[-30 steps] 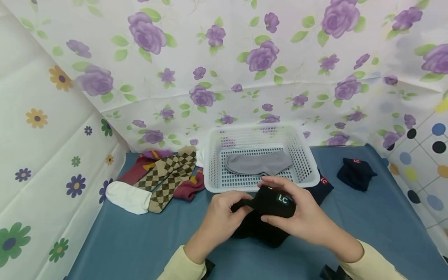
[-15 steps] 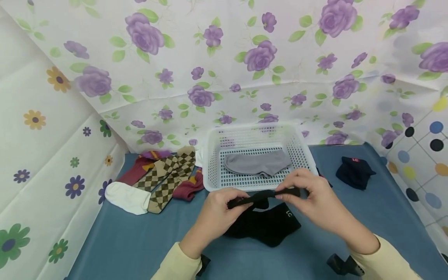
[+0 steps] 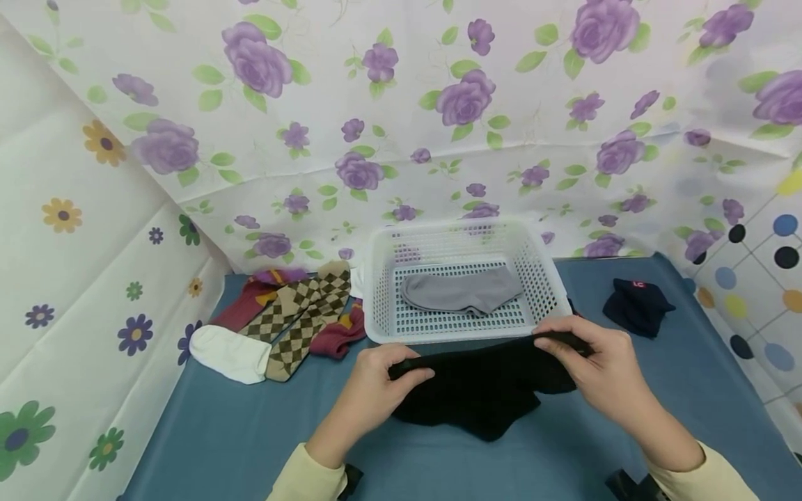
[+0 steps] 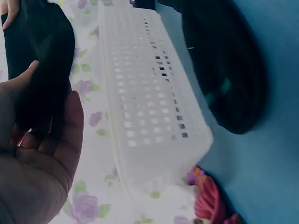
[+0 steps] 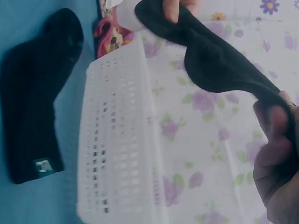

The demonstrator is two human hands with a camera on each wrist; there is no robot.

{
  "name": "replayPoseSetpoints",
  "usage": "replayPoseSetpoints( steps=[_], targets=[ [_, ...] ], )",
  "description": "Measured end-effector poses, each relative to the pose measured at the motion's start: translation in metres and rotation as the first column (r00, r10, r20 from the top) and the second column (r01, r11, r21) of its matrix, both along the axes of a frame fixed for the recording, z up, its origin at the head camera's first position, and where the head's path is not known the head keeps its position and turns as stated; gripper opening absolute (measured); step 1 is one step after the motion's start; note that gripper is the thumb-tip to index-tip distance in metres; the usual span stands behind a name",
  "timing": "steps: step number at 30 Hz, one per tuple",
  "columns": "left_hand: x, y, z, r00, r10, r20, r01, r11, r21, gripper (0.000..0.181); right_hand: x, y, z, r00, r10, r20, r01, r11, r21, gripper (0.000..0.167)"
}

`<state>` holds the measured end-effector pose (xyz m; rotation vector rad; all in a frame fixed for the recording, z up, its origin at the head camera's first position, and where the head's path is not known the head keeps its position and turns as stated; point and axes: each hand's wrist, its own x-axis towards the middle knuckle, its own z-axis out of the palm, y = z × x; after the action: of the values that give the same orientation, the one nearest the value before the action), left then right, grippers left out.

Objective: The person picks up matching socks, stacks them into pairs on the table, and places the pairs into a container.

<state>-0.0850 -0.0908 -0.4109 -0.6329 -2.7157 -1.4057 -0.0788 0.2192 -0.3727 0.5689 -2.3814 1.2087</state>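
Kind of room we cannot tell; we see makeshift corner, flower-printed sheets (image 3: 410, 184) as walls, blue cloth (image 3: 194, 431) spread below, household things: plastic basket (image 3: 544, 296), socks (image 3: 482, 383)

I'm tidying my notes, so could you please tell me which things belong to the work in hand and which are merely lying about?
Belonging: held black sock; probably second black sock, white basket, grey sock.
Apparently lying about: white sock, checkered socks, maroon socks, dark sock.
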Motion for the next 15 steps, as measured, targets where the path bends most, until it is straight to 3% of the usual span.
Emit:
replayPoseSetpoints(
  steps=[5,9,15],
  targets=[
    [0.000,-0.005,-0.008,0.992,0.002,0.125,-0.004,1.000,0.014,0.009,0.008,0.012,-0.020,0.988,-0.130,0.089,0.130,0.992,0.009,0.024],
    [-0.001,-0.007,-0.014,0.976,0.036,0.217,-0.045,0.998,0.039,0.013,0.007,0.013,-0.035,0.966,-0.195,0.167,0.191,0.981,0.043,0.017],
    [-0.006,-0.013,-0.024,0.935,0.106,0.339,-0.124,0.992,0.031,0.023,0.000,0.011,-0.054,0.930,-0.194,0.313,0.164,0.979,0.119,0.015]
  ],
)
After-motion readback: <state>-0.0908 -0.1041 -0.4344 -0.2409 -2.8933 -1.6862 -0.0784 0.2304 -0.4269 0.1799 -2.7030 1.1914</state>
